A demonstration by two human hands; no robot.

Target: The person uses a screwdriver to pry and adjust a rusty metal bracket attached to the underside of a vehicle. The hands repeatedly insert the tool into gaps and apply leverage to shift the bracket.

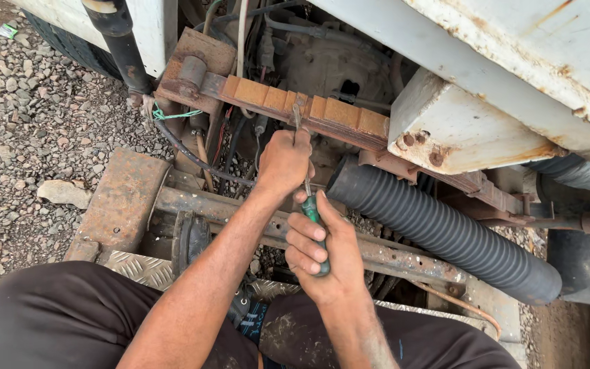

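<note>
two bare hands, left hand (283, 160) and right hand (322, 249) | one green-handled screwdriver (311, 205) | one black ribbed hose (445, 232) | one rusty leaf spring (295, 106) | three rusted bolts (418, 145) on one white bracket (466, 123) | one green cord (172, 114)

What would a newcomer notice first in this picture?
At centre, the right hand grips a green-handled screwdriver, while the left hand steadies its metal shaft against the rusty orange leaf spring. A thick black ribbed hose runs diagonally to the right.
</note>
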